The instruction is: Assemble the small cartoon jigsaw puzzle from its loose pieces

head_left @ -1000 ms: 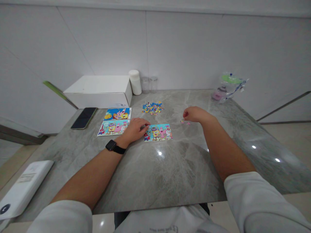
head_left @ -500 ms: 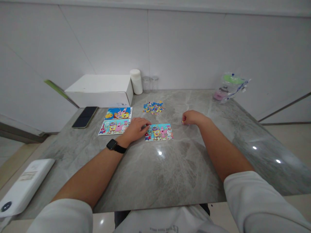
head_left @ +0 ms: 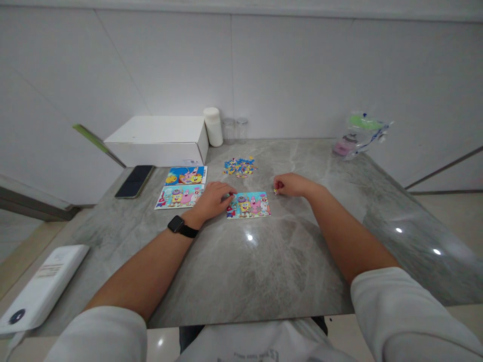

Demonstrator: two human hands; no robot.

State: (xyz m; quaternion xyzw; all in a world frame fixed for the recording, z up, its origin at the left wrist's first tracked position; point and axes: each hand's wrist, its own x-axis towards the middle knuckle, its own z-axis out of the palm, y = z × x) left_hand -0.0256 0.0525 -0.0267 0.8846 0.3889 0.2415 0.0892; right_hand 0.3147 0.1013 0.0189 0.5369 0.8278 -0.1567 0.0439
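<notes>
In the centre of the frame lies one picture panel (head_left: 249, 205), seemingly complete; your left hand (head_left: 215, 199), loosely open, touches its upper left corner. To its right, your right hand (head_left: 290, 184) pinches a small piece (head_left: 275, 191), maybe more than one. Above the panel, one heap of pieces (head_left: 240, 167) looks unjoined, uncountable. Farther out: one phone (head_left: 135, 181), one box (head_left: 156, 153), one bottle (head_left: 213, 128), two glasses (head_left: 228, 131), one bag (head_left: 358, 137).

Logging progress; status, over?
Left hand at upper-left corner of colourful rectangular cartoon picture. Right hand pinching small yellowish piece. Nothing visible between right hand and picture.
</notes>
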